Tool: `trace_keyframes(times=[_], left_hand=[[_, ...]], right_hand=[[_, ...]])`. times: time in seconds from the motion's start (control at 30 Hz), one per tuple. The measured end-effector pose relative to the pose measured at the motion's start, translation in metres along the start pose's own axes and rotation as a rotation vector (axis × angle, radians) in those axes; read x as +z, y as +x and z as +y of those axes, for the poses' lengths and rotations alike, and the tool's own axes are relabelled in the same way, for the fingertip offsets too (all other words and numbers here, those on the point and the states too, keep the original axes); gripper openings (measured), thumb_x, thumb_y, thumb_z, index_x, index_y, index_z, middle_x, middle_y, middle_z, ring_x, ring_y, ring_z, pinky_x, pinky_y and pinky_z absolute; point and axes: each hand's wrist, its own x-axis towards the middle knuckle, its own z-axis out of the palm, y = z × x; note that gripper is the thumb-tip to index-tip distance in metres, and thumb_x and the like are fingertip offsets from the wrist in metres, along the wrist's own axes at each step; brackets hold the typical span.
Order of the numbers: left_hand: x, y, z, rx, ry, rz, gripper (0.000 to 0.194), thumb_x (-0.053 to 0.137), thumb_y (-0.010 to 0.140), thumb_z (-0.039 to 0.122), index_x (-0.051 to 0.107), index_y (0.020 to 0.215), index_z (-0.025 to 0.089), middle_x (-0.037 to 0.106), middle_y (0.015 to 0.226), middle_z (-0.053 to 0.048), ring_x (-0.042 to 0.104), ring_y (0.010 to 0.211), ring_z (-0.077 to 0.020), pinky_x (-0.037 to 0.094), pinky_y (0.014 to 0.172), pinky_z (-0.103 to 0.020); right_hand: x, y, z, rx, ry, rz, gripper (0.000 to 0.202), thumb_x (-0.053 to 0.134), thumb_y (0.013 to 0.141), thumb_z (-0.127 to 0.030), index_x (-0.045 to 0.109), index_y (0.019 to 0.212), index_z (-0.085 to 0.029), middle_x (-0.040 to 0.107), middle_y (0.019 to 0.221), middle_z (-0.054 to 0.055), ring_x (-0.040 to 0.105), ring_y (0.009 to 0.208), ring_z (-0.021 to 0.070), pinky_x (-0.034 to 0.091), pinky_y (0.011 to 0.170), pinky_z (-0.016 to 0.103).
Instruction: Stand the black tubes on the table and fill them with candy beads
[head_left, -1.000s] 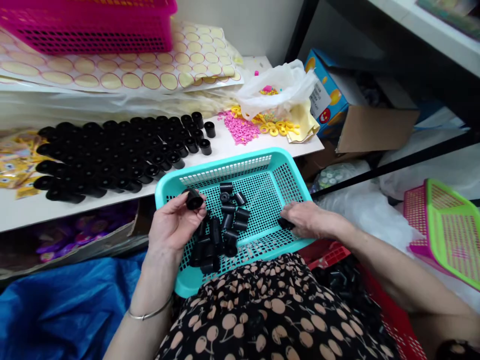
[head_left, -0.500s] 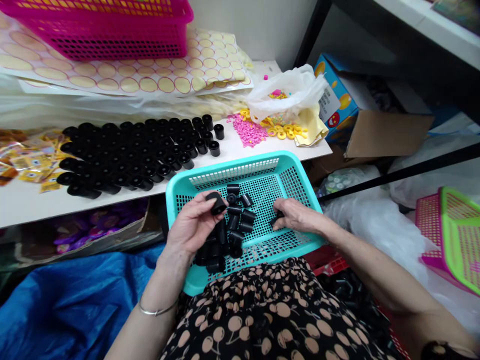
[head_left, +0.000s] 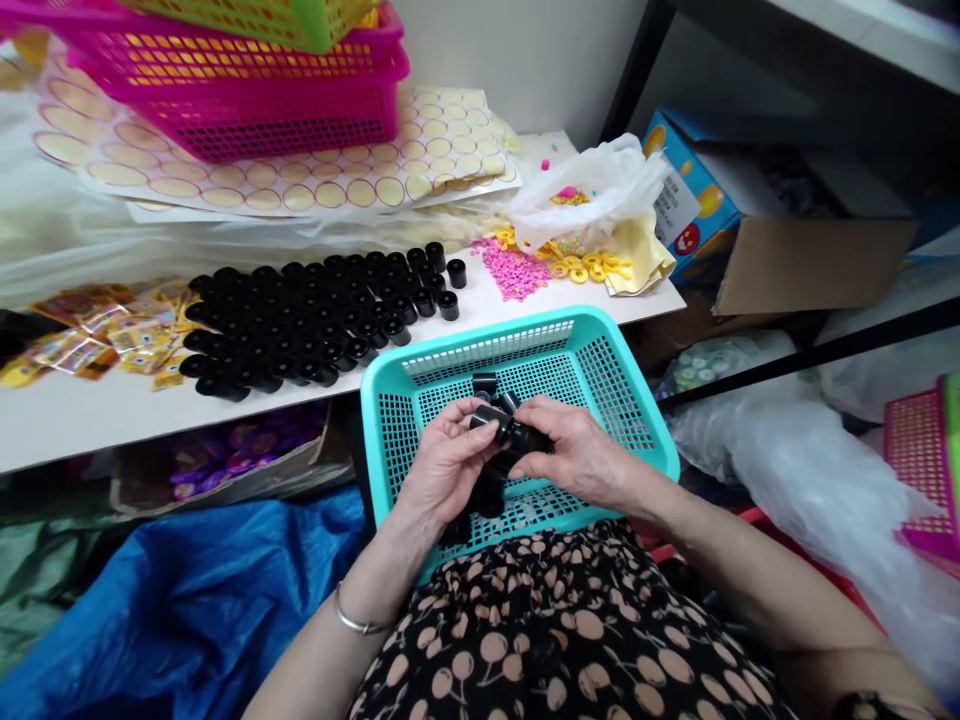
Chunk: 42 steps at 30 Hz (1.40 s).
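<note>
My left hand (head_left: 452,458) is closed on a black plastic cylinder (head_left: 491,422), pinched between thumb and fingers. Against it, my right hand (head_left: 564,448) grips another black cylindrical piece (head_left: 529,438); the two pieces meet end to end, and whether they are joined I cannot tell. Both hands are over a turquoise mesh basket (head_left: 667,455) on my lap. Inside it lie several loose black cylinders (head_left: 484,383), partly hidden by my hands. On the white shelf in front stand rows of similar black cylinders (head_left: 300,320), upright and close together.
Pink beads (head_left: 517,270) and yellow rings (head_left: 581,268) lie beside a white plastic bag (head_left: 592,185). Small yellow packets (head_left: 142,335) lie at the left. Pink baskets (head_left: 300,110) rest on sticker sheets (head_left: 450,130). An opened carton (head_left: 810,265) sits right, blue sheeting (head_left: 247,590) lower left.
My right hand has come up from the basket's right side with a black piece and met my left hand's cylinder at the middle. The view has shifted slightly left.
</note>
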Motion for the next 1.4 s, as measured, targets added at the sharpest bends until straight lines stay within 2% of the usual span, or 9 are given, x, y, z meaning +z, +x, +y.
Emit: trace_keyframes(times=[0.33,0.57,0.7,0.8,0.97,1.07,1.2,1.3,1.4], left_hand=[[0.001,-0.001,-0.005,0.11,0.132,0.025,0.034,0.081,0.055,0.011,0.062,0.083,0.014,0.067,0.079,-0.001,0.062,0.068,-0.0087,0.05,0.066,-0.019],[0.008,-0.007,-0.008,0.179,0.381,0.066,0.035,0.079,0.059,0.017,0.071,0.093,0.017,0.071,0.09,-0.004,0.065,0.08,-0.0156,0.052,0.078,-0.027],[0.008,-0.005,-0.008,0.123,0.211,0.143,0.027,0.08,0.057,0.017,0.07,0.083,0.016,0.07,0.077,-0.002,0.064,0.068,-0.0124,0.052,0.066,-0.024],[0.002,-0.001,-0.006,0.044,0.011,0.135,0.024,0.08,0.058,0.017,0.067,0.077,0.014,0.067,0.071,-0.001,0.062,0.063,-0.0118,0.05,0.057,-0.022],[-0.006,0.002,0.005,-0.007,-0.018,0.066,0.023,0.081,0.057,0.017,0.067,0.075,0.011,0.066,0.07,-0.003,0.061,0.059,-0.0114,0.048,0.053,-0.021],[-0.004,0.001,0.012,-0.007,0.001,0.039,0.026,0.078,0.064,0.023,0.068,0.086,0.013,0.068,0.08,-0.004,0.061,0.062,-0.0104,0.05,0.056,-0.022],[-0.006,0.001,0.015,0.075,0.109,0.143,0.027,0.077,0.064,0.025,0.068,0.087,0.014,0.068,0.086,-0.006,0.061,0.066,-0.0103,0.049,0.059,-0.021],[-0.014,0.003,0.012,0.142,0.233,0.208,0.019,0.078,0.06,0.021,0.067,0.073,0.012,0.066,0.073,-0.003,0.058,0.062,-0.0087,0.046,0.058,-0.02],[-0.023,0.004,0.007,0.153,0.324,0.202,0.015,0.077,0.061,0.021,0.068,0.07,0.013,0.064,0.067,-0.001,0.055,0.059,-0.0076,0.044,0.058,-0.019]], right_hand=[[0.002,0.001,-0.004,0.096,-0.009,-0.035,0.022,0.076,0.068,-0.02,0.058,0.081,-0.018,0.053,0.082,-0.001,0.05,0.076,0.0137,0.041,0.067,0.028],[0.012,0.001,0.001,0.188,0.244,0.063,0.067,0.082,0.057,-0.022,0.046,0.114,-0.023,0.054,0.102,0.002,0.053,0.084,0.0164,0.047,0.068,0.029],[0.021,-0.001,0.005,0.081,0.159,0.154,0.044,0.07,0.071,-0.021,0.047,0.109,-0.023,0.05,0.104,0.004,0.052,0.091,0.0177,0.048,0.066,0.028],[0.027,0.002,0.007,0.032,0.055,0.224,0.027,0.063,0.079,-0.024,0.05,0.103,-0.022,0.052,0.09,0.002,0.052,0.078,0.016,0.045,0.061,0.027],[0.023,0.015,0.001,-0.167,0.002,0.106,0.018,0.066,0.078,-0.024,0.057,0.094,-0.021,0.058,0.083,0.001,0.053,0.075,0.0155,0.044,0.068,0.029],[0.003,0.034,-0.007,-0.226,-0.071,0.116,0.013,0.059,0.083,-0.024,0.058,0.095,-0.019,0.06,0.086,0.003,0.054,0.079,0.0163,0.045,0.071,0.029],[-0.03,0.09,-0.01,-0.073,-0.441,0.255,0.017,0.049,0.086,-0.023,0.059,0.097,-0.014,0.06,0.093,0.01,0.055,0.087,0.021,0.043,0.078,0.033],[-0.04,0.139,-0.002,0.164,-0.677,0.055,0.022,0.044,0.083,-0.012,0.06,0.099,-0.01,0.06,0.104,0.017,0.055,0.099,0.0266,0.043,0.081,0.035],[-0.039,0.174,0.005,0.231,-0.673,-0.042,0.022,0.051,0.078,-0.009,0.063,0.097,-0.01,0.063,0.103,0.017,0.056,0.102,0.0272,0.043,0.083,0.033]])
